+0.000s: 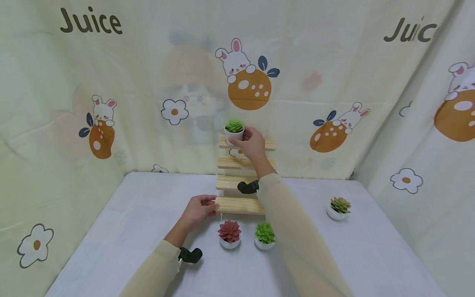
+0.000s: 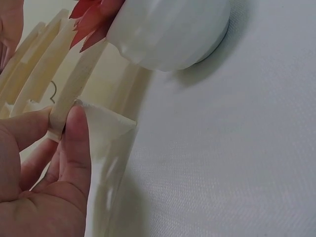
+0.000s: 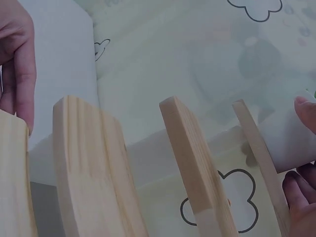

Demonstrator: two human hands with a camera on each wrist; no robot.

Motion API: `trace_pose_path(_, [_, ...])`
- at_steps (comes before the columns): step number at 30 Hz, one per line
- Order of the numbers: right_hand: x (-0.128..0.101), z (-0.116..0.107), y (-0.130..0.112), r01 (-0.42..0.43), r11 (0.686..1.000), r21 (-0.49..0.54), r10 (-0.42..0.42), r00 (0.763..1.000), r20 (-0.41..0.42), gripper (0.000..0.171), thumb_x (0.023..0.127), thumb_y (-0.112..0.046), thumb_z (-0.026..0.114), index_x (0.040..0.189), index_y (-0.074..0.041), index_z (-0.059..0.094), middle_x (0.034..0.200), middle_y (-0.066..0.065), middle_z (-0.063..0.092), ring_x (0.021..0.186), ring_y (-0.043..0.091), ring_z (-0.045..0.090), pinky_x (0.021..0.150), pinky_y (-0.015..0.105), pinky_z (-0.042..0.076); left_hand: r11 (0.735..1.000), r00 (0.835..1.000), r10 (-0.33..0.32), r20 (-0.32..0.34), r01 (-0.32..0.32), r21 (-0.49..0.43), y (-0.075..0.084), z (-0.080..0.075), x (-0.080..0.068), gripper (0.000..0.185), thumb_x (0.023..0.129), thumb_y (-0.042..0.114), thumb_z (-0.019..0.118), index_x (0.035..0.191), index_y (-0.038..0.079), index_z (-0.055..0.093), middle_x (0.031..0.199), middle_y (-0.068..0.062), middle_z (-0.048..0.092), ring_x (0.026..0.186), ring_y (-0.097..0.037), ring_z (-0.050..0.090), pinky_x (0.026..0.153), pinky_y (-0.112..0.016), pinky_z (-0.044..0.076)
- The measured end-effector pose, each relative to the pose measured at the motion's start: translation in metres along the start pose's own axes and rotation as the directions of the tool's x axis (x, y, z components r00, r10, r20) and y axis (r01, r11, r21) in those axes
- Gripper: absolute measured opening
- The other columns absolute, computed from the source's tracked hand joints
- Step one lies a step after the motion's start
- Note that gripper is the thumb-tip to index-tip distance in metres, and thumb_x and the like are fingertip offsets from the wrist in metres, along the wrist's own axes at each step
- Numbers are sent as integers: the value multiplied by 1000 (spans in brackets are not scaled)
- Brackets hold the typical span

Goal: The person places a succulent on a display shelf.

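A tiered wooden plant stand (image 1: 237, 205) with light slats stands at the table's middle. At its top slat (image 1: 270, 144), toward the left end, my right hand (image 1: 254, 144) grips a white pot with a bright green succulent (image 1: 234, 131). The right wrist view shows that pot (image 3: 286, 136) against the top slat, fingers about it. My left hand (image 1: 198, 211) pinches the left end of the lowest slat; in the left wrist view the thumb and fingers (image 2: 76, 143) close on its edge. In front of the stand sit a red potted succulent (image 1: 229, 233) and a green one (image 1: 265, 235).
Another potted succulent (image 1: 338, 207), green with reddish tips, sits at the right of the white table (image 1: 156, 194). A patterned curtain (image 1: 148, 74) hangs behind the table and along its sides. The right sleeve (image 1: 297, 231) passes over the stand's right side.
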State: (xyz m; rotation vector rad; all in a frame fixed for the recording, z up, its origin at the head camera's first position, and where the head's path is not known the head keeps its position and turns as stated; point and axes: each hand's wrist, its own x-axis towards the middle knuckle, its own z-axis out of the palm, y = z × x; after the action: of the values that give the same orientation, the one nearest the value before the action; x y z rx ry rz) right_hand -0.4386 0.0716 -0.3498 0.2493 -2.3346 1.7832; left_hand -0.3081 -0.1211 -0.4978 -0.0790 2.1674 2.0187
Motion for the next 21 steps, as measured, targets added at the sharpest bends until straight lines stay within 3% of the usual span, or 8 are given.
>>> trace_pose_path(12, [-30, -14, 8, 39, 999, 30, -38, 999, -32, 74, 86, -28, 84, 146, 1, 51, 146, 17, 59, 134, 30, 59, 113, 38, 51, 1000, 1000, 19, -6, -19, -16, -8, 2, 2, 39, 95, -2, 68, 133, -6, 62, 108, -20, 69, 84, -18, 72, 80, -35, 67])
trace_pose_path(21, [-63, -36, 19, 67, 996, 55, -69, 997, 34, 79, 87, -33, 83, 147, 4, 48, 146, 22, 57, 135, 31, 58, 114, 40, 51, 999, 999, 34, 3, -34, -7, -4, 1, 0, 39, 95, -2, 67, 133, -7, 61, 106, -19, 69, 82, -19, 73, 80, -36, 67])
